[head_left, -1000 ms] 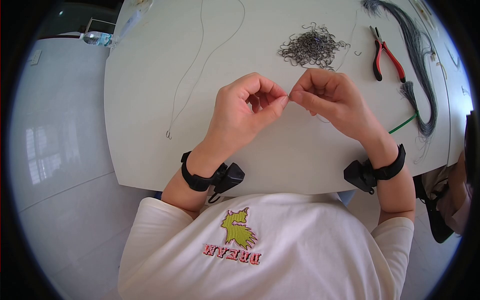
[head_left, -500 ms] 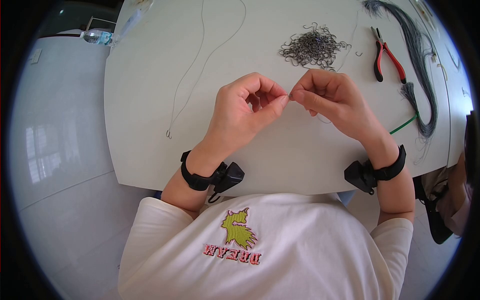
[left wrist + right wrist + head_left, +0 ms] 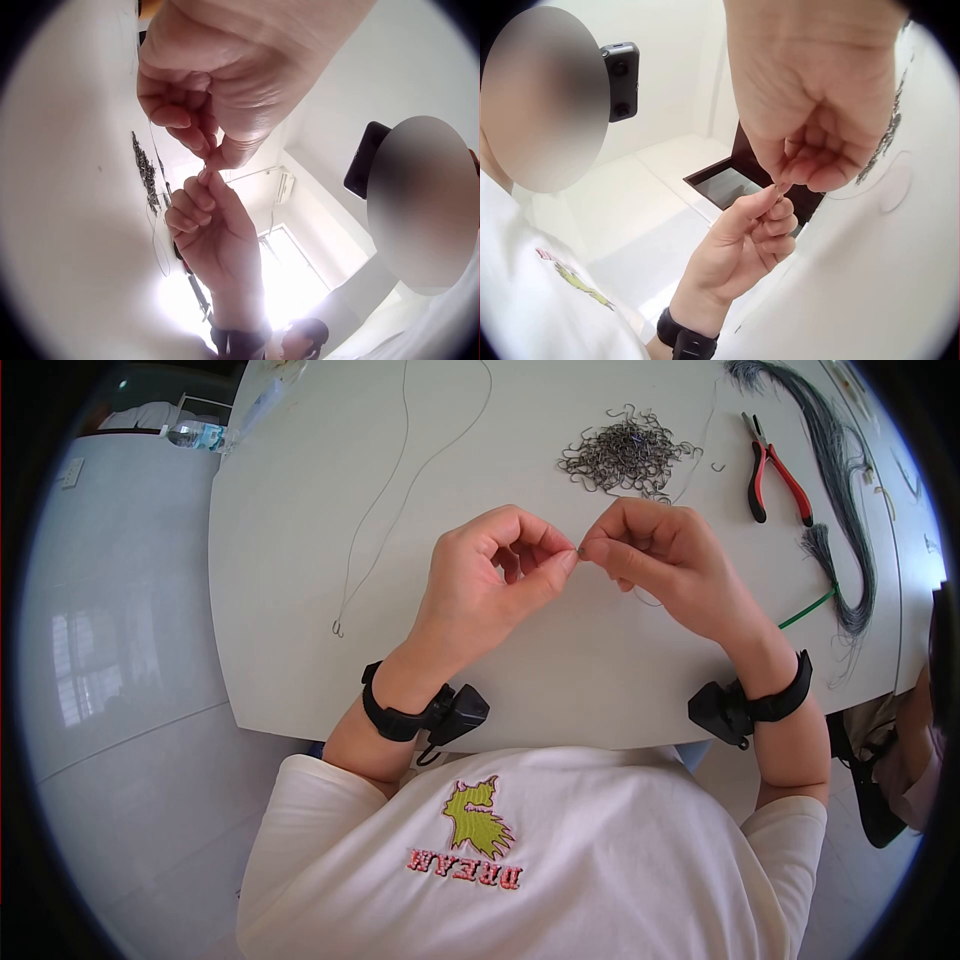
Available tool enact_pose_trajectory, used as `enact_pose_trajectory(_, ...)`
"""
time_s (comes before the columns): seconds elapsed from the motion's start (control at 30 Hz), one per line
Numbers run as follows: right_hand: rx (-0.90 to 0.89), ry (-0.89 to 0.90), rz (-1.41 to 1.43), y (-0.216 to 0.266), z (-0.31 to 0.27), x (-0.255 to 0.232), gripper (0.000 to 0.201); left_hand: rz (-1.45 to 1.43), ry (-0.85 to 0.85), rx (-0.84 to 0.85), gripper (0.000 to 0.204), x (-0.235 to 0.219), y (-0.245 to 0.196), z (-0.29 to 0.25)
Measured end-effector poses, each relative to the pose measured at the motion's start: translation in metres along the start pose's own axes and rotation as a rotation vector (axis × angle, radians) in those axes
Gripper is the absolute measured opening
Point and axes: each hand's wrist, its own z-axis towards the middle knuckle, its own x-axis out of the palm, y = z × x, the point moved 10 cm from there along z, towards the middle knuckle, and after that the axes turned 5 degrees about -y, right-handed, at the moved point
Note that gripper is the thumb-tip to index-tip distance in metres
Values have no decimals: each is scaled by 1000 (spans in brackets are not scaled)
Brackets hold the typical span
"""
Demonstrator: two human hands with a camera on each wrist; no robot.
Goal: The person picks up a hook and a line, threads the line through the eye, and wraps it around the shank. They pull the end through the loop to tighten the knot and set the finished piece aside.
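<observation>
Over the table, my left hand and right hand meet at their fingertips. Thumb and forefinger of the left pinch a tiny fish hook, nearly all hidden by the fingers. The right hand pinches thin fishing line right against it; a loop of this line hangs out past the right fingers in the right wrist view. Just beyond the hands lies a heap of dark fish hooks. To the left, a long line ends in a tied hook lying on the white table.
Red-and-black pliers lie to the right of the heap, with one loose hook between. Farther right is a bundle of grey line with a green tie. A plastic bottle is at the far left.
Both hands keep almost the same pose, fingertips together. A small dark bit shows slightly more at the right fingertips than one second ago.
</observation>
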Motion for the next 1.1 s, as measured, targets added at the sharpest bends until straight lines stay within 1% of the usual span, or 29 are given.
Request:
enact_pose_trajectory(0.1,9,8,11,0,0,1,18,-14,6,-23,9,0,1,-1)
enact_pose_trajectory(0.33,8,10,-3,0,0,0,18,-3,-1,-14,9,0,-1,0)
enact_pose_trajectory(0.4,10,15,-18,1,0,0,19,112,-20,124,6,-2,-16,0)
enact_pose_trajectory(0.43,11,15,-18,1,0,0,19,112,-19,124,6,-2,-18,1)
enact_pose_trajectory(0.5,8,19,-34,1,0,0,17,236,-42,249,7,-1,-32,-1)
enact_pose_trajectory(0.63,3,12,-90,4,-2,-1,15,273,-46,301,8,1,-36,-3)
enact_pose_trajectory(0.7,18,17,-118,4,-1,-1,14,216,-30,205,7,0,-28,-2)
enact_pose_trajectory(0.73,16,17,-119,3,-1,-1,14,216,-31,207,7,-1,-28,-2)
enact_pose_trajectory(0.8,-3,-6,-64,4,-1,-2,14,90,-9,41,6,-1,-12,-1)
enact_pose_trajectory(0.83,-5,-6,-65,4,-1,-2,14,90,-10,43,6,-2,-13,-1)
enact_pose_trajectory(0.9,-71,-28,-111,12,-1,-5,14,-15,54,-120,7,2,1,-2)
enact_pose_trajectory(0.93,-73,-29,-112,13,-2,-5,14,-14,54,-118,7,2,0,-2)
enact_pose_trajectory(1.0,-116,-40,-140,17,-2,-5,13,-128,83,-213,9,5,8,-4)
enact_pose_trajectory(1.03,-117,-42,-140,18,-2,-6,13,-128,84,-211,9,6,7,-4)
enact_pose_trajectory(1.1,-70,14,-170,16,-3,-2,9,-268,110,-272,12,10,7,-6)
